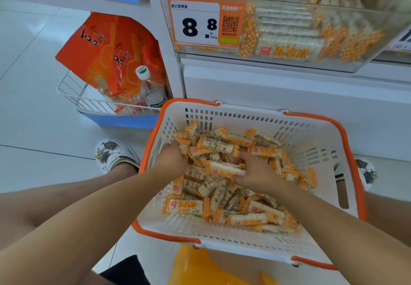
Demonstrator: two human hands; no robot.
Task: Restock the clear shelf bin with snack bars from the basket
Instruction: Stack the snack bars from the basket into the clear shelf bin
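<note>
A white basket with an orange rim (pixel 320 149) sits low in front of me, holding several snack bars (pixel 186 209) in white and orange checked wrappers. Both hands are down in the pile. My left hand (pixel 172 159) curls round bars near the basket's left wall. My right hand (pixel 255 171) grips a bar lying across the middle. Above, the clear shelf bin (pixel 289 58) is stacked with the same bars behind an orange price label.
A white wire basket (pixel 73 98) on the floor at the left holds orange snack bags and a water bottle (pixel 149 89). The white shelf base (pixel 289 98) stands behind the basket. My slippered feet flank the basket on the pale tiled floor.
</note>
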